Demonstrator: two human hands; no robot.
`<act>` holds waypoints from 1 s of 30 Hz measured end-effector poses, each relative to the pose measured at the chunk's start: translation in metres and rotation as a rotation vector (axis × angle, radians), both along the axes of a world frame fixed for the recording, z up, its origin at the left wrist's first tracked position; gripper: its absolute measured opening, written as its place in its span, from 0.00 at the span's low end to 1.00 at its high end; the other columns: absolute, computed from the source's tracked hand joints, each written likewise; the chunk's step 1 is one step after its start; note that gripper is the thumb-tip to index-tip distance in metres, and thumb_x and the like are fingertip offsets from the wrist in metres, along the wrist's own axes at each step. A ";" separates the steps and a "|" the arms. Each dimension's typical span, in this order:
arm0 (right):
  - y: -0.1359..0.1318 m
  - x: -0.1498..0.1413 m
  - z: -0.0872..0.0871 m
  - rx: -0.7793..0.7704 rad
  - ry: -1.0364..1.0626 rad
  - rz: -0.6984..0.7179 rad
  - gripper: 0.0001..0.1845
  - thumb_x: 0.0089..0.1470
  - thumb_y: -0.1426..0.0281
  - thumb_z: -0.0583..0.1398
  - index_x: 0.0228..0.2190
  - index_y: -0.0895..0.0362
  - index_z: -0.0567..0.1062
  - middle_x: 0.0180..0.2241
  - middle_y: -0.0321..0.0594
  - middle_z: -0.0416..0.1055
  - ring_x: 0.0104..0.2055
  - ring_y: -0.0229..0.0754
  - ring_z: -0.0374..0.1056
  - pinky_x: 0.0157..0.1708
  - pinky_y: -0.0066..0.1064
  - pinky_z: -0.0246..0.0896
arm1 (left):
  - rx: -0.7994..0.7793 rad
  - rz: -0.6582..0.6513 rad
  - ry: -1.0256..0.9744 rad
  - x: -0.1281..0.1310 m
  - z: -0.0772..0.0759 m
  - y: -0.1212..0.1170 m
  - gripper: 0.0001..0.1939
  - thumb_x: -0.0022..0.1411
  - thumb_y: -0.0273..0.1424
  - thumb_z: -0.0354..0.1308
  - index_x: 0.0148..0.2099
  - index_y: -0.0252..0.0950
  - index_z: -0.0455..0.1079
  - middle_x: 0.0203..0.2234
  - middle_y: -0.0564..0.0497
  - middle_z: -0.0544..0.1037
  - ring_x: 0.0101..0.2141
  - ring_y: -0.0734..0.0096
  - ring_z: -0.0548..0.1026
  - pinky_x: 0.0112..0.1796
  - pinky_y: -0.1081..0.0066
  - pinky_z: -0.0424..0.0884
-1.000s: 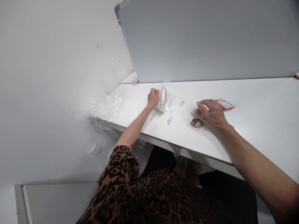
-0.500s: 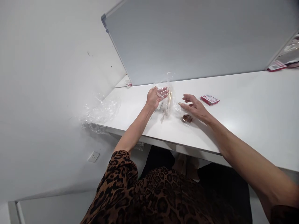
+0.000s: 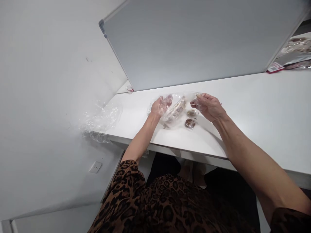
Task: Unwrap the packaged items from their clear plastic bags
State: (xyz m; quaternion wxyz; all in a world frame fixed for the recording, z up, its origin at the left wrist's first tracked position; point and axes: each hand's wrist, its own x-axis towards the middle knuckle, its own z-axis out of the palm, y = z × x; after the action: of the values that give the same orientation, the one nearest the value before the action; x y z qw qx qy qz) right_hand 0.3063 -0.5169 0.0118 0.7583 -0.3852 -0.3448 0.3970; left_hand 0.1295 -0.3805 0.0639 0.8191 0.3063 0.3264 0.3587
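A clear plastic bag (image 3: 177,114) with something pale and brown-patterned showing through it is stretched between my hands above the white table (image 3: 247,129). My left hand (image 3: 159,106) is closed around the bag's left side, its fingers partly seen through the film. On the right, my right hand (image 3: 211,106) pinches the bag's upper edge between thumb and fingers. Below the bag's right side lie a small dark brown item in clear wrap (image 3: 190,124) and a smaller greenish-brown one (image 3: 191,113). What exactly is inside each wrap I cannot make out.
Behind the hands a large grey-white board (image 3: 194,42) leans over the table's back. Crumpled clear plastic film (image 3: 102,121) hangs over the left table edge by the wall. Several film-wrapped packages (image 3: 297,55) and a red-and-white label (image 3: 275,67) sit at the far right.
My right hand has moved up and taken hold of the bag's edge, pulling the bag wider. The greenish-brown wrapped item now shows. The red-and-white card on the table is now mostly behind my right hand.
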 end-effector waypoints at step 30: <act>-0.007 0.014 0.001 -0.066 -0.462 -0.265 0.34 0.56 0.34 0.57 0.53 0.42 0.75 0.57 0.44 0.74 0.58 0.58 0.69 0.51 0.52 0.72 | 0.190 -0.153 0.121 0.001 -0.036 -0.054 0.05 0.60 0.23 0.70 0.40 0.34 0.80 0.32 0.51 0.83 0.34 0.72 0.81 0.49 0.66 0.76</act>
State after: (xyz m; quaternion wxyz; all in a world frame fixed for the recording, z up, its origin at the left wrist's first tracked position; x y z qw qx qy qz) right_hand 0.3200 -0.5237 0.0125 0.6919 -0.5319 -0.4424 0.2066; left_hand 0.1308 -0.4348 0.0279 0.7902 0.4276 0.3156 0.3052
